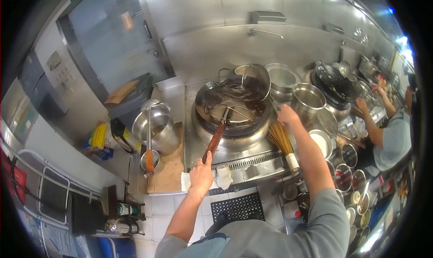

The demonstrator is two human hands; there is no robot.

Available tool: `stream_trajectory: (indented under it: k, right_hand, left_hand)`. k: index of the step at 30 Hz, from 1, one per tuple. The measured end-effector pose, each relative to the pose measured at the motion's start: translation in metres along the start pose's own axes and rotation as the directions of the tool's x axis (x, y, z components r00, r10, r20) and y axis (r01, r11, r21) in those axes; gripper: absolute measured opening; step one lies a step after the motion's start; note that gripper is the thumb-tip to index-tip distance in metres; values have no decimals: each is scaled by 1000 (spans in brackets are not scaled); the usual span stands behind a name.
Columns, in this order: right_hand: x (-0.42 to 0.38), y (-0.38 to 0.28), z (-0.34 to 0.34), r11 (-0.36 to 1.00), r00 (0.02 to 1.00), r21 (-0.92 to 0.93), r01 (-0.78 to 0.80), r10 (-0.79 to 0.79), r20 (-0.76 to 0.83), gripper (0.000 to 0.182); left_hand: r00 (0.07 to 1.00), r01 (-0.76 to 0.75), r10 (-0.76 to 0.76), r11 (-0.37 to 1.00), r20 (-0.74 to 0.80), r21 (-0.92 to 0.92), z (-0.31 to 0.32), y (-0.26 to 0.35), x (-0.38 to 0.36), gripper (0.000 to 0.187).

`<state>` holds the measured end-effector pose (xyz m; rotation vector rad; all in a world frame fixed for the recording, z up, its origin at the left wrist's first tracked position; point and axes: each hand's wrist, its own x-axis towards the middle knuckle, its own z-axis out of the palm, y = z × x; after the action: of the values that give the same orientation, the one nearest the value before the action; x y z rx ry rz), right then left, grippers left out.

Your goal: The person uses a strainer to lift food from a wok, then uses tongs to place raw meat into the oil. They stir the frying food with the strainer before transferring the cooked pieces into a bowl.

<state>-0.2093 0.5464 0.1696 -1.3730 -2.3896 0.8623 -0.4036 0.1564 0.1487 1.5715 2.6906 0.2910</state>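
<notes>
A large dark wok with dark liquid in it sits on the round stove ring. My left hand is closed on the end of a brown wooden handle, whose wire-like head rests inside the wok. My right hand grips the thin handle of a round metal strainer, which is tilted over the wok's back right edge. Below my right hand, a bamboo brush with a white-wrapped end leans beside the stove.
Metal pots stand right of the wok, and a steel pot with a ladle is at left. A faucet juts from the back wall. Sauce containers line the right side. A co-worker works at another wok.
</notes>
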Motion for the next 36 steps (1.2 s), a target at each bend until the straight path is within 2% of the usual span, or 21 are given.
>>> stream_trajectory:
  k: [2,3,6,10,11,16,22,24,27,30,32,33,34,35,36]
  right_hand:
    - [9,-10,-1,976,993,219,-12,-13,113,12]
    - [9,-19,-1,979,991,205,1,-28,128,10]
    - [27,-26,7,967,972,254,-19,-41,229,11]
    - [29,-51,15,959,938,268,-95,-3,346,15]
    - [31,-54,18,939,933,328,-100,-26,359,16]
    - [31,-66,38,832,912,537,-142,-100,398,20]
    - [19,-85,44,745,881,632,-213,-133,454,18]
    - [24,-71,53,663,879,712,-229,-175,444,15]
    - [7,-82,52,548,880,792,-268,-196,433,9]
    - [-15,-91,25,489,910,841,-233,-195,366,7]
    - [-30,-93,-8,570,954,812,-126,-154,256,11]
    - [-37,-90,-24,694,973,717,-70,-112,203,12]
    - [-43,-83,-40,803,986,596,-23,-81,146,13]
    - [-50,-75,-54,927,995,369,66,-90,47,13]
    - [-53,-67,-68,985,990,107,135,-131,-47,14]
  left_hand:
    - [997,-43,43,999,-62,-2,-4,-4,-5,68]
    - [994,-67,66,998,-90,-1,-6,-6,-7,68]
    - [993,-59,69,993,95,-104,-21,-11,-11,76]
    - [989,-133,143,973,40,-190,-17,-23,-11,74]
    - [986,-162,166,964,4,-212,-13,-26,-9,72]
    - [978,-196,209,938,16,-287,-16,-35,-4,68]
    - [971,-223,240,928,21,-299,-27,-31,-3,65]
    - [971,-224,239,923,8,-313,-30,-28,-2,63]
    - [979,-164,195,929,61,-332,-27,-20,1,64]
    - [981,-122,162,945,111,-304,-25,-9,-1,66]
    - [982,-125,160,948,99,-292,-21,-7,-6,66]
    - [980,-197,200,944,-12,-266,-13,-9,-9,63]
    - [980,-198,197,945,-29,-260,-12,-7,-12,63]
    - [980,-197,190,947,-51,-256,-12,-5,-13,63]
    - [981,-192,178,949,-77,-250,-11,-3,-14,62]
